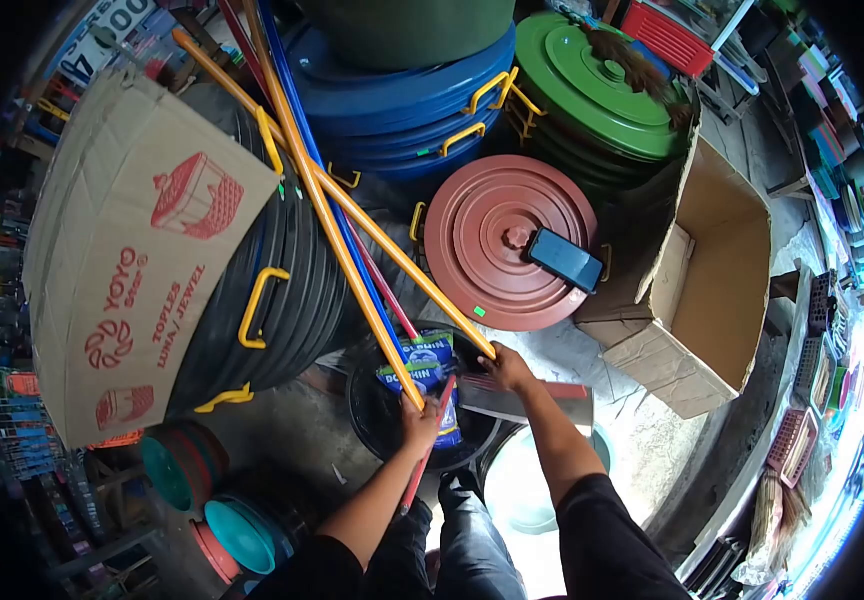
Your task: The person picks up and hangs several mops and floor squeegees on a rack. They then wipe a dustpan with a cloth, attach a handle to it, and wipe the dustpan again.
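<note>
Black sleeves (602, 530) come up closest to us, and out past them we have both bare hands at work on the poles. Our left hand (419, 428) is closed round the lower end of one orange pole (365, 290), with a red stick (422, 477) running down right beside it; whether the fingers hold that too, we can't tell. Over to our right hand (508, 368), curled round the tip of the second orange pole (422, 277), and the two poles cross higher up, opening downward like a V. Between our hands sit blue packets (432, 350) in the black tub (356, 420), its rim partly hidden by our left hand and the pole. Sideways room? On the left, the dark bins (297, 270) and the printed carton (142, 270) crowd the upper poles. Ahead, the reddish-brown lid (472, 220) stands just beyond our right pole's tip, a phone (564, 262) lying on it near the edge. Right of that, the open carton (722, 260) shows its cut edges, and below it we see a bright patch of bare floor (642, 440), the widest opening near our right forearm.
</note>
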Available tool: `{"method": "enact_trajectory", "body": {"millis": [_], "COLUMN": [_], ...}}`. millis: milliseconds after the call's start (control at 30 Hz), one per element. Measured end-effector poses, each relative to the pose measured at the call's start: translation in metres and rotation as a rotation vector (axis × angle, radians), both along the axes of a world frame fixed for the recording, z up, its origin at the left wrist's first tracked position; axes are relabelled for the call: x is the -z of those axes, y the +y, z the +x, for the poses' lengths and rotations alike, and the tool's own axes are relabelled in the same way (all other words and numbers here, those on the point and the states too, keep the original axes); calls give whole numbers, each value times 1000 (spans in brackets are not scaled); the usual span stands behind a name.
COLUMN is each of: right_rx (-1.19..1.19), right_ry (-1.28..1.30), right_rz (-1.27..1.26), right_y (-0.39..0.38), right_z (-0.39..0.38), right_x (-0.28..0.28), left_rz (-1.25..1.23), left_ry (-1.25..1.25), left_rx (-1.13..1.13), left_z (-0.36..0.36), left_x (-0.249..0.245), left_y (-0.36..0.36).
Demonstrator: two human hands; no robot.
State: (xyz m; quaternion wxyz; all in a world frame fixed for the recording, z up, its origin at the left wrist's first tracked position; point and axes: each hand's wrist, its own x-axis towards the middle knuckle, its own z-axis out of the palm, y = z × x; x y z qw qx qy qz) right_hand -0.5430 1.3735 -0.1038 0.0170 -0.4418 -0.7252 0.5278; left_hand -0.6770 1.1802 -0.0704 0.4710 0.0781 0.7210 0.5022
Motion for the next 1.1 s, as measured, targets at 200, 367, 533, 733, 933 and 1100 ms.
{"method": "enact_trajectory", "body": {"millis": [200,367,533,733,933,1100], "right_rx": [66,159,242,329,482,592], "right_ry": [-56,-64,-40,13,147,125], "right_rz": [39,41,60,97,200,301], "right_y": [-13,-22,-36,-58,-80,-97], "right_z": [16,36,50,63,68,84], "right_x": [-52,-90,-126,-164,-221,-248], "left_rz": [-5,74,89,165,154,232], "left_ry": [302,294,347,427,563,563], "left_rx": [-94,-110,-96,-87,20,89], "left_z": [19,25,24,26,17,17], "left_x": [-30,-68,-80,-128,-167,-189], "left_y": [8,11,2,-2,-11,-16]}}
